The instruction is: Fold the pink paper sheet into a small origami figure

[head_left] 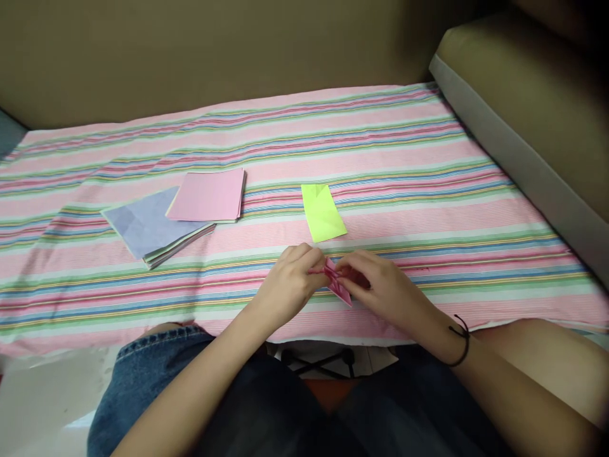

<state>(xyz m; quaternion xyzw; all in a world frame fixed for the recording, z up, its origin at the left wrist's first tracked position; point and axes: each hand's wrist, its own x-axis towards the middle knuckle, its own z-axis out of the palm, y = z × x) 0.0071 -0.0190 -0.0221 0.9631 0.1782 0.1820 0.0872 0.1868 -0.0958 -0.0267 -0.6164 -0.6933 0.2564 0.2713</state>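
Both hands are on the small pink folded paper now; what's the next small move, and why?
Probably press the fold flat. The left hand and right hand pinch the pink folded paper, which is partly lifted off the striped cloth.

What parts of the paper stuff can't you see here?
- Pink folded paper, head view: mostly covered by the left hand and right hand, so its shape is unclear.
- Paper stack: the lower sheets are hidden under the top ones.
- Yellow-green paper: its fold lines are too faint to see.
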